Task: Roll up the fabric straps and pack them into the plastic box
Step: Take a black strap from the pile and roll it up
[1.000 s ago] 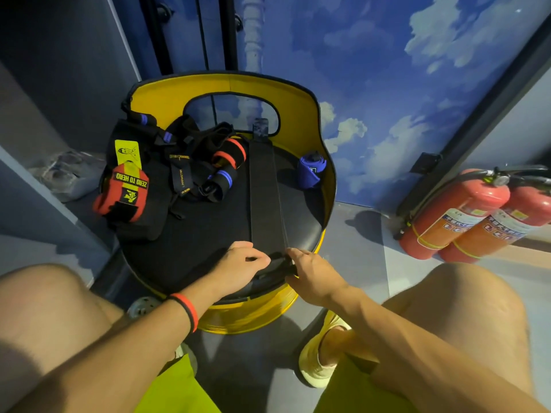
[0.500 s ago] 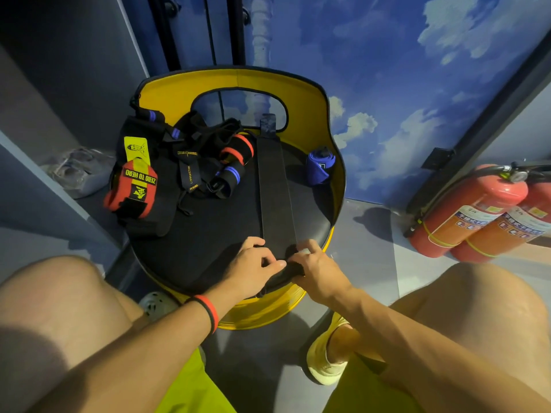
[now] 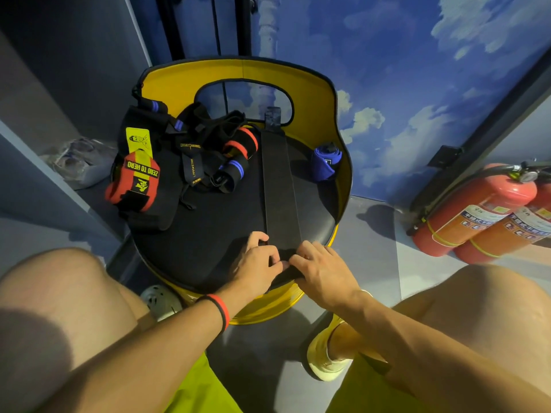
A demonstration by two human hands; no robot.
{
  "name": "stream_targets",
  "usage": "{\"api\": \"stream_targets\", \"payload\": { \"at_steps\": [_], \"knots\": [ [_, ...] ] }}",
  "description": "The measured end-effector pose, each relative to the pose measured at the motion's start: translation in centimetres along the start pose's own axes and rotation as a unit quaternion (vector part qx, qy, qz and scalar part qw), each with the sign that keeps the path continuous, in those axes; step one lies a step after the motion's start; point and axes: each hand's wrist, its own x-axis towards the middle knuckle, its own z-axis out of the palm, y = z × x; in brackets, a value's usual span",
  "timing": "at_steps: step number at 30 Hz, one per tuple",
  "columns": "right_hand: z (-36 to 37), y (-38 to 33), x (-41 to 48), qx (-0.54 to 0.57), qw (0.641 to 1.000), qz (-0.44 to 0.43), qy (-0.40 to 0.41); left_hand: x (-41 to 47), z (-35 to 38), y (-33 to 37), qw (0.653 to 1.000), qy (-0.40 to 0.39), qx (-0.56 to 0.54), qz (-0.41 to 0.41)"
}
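Your left hand and right hand curl fingers around the long black fabric strap's near end on the black round seat.

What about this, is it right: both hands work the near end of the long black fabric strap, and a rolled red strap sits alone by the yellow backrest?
One slip: the head view shows that rolled fabric strap is blue, not red. The left hand and right hand do work the near end of the long black fabric strap.
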Motion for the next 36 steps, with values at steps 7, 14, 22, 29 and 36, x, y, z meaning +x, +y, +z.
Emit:
{"api": "stream_targets", "payload": {
  "at_steps": [7,14,22,29,36],
  "knots": [
    [0.6,0.4,-0.2,-0.035,0.999,-0.027,0.003,-1.1,-1.0,-0.1,0.999,-0.037,0.014,0.026],
    [1.1,0.6,0.0,-0.037,0.999,-0.027,0.013,-2.6,-0.4,-0.5,0.973,0.024,0.116,0.196],
    [0.7,0.4,-0.1,-0.005,1.0,-0.029,0.006,-2.1,0.6,-1.8,0.932,0.036,0.246,0.263],
    [0.3,0.9,0.2,-0.009,1.0,-0.027,-0.002,-1.7,0.3,-2.2,0.921,0.071,0.244,0.295],
    [0.6,0.7,0.0,-0.003,1.0,-0.002,0.018,-1.4,0.4,-2.4,0.967,0.104,0.102,0.209]
  ]
}}
